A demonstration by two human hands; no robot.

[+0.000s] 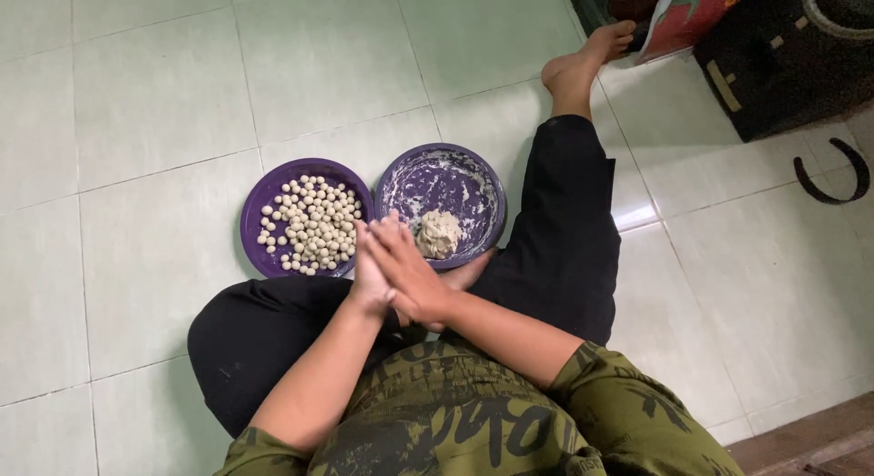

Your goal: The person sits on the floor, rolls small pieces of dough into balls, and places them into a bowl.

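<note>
Head view, looking straight down: the two palms are pressed flat against each other at the centre of the frame, right hand [411, 268] lying on top, left hand [371, 278] beneath it, fingers of both stretched out and pointing toward the top of the frame. Whatever sits between the palms is hidden; I cannot tell whether a bit of dough is caught there. Neither hand is curled around anything that shows.

Just beyond the fingertips, slightly to the right, lies the dough lump [439, 234], a pale, rough mass resting at the near side of the floured purple plate [478, 180]. The right hand is the nearer one to it, its fingertips almost at the plate's near rim. The lump has no clear long axis; it is roughly round, a little taller than wide in the picture.

To the left of that plate, touching or nearly touching it, is a second purple plate [257, 212] holding many small dough balls [314, 223], heaped loosely toward its centre and right. The left hand's fingertips end near this plate's right rim.

Both plates stand on a pale green tiled floor [137, 103]. The person sits on it in black trousers, one bare foot [583, 62] stretched toward the upper right, where a dark case and a colourful package lie.
</note>
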